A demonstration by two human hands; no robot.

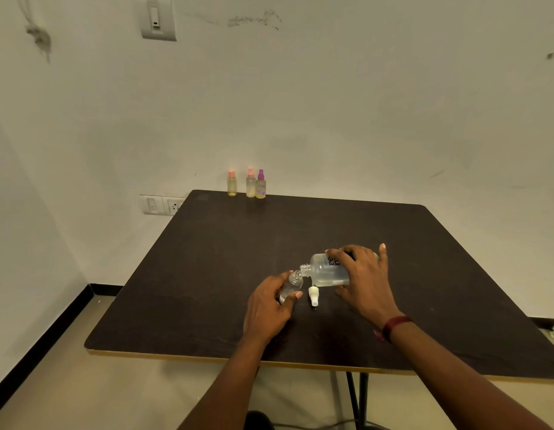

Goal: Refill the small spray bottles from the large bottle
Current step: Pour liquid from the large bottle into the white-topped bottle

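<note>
My right hand grips the large clear bottle, tipped on its side with its open neck pointing left. The neck meets the open mouth of a small clear spray bottle, which my left hand holds tilted just above the dark table. A white spray cap lies on the table between my two hands. Three small spray bottles stand at the table's far edge: two with pink caps and one with a purple cap.
The table stands against a pale wall with a socket plate at its far left corner. The table's front edge runs across near my forearms. Floor and a black skirting lie to the left.
</note>
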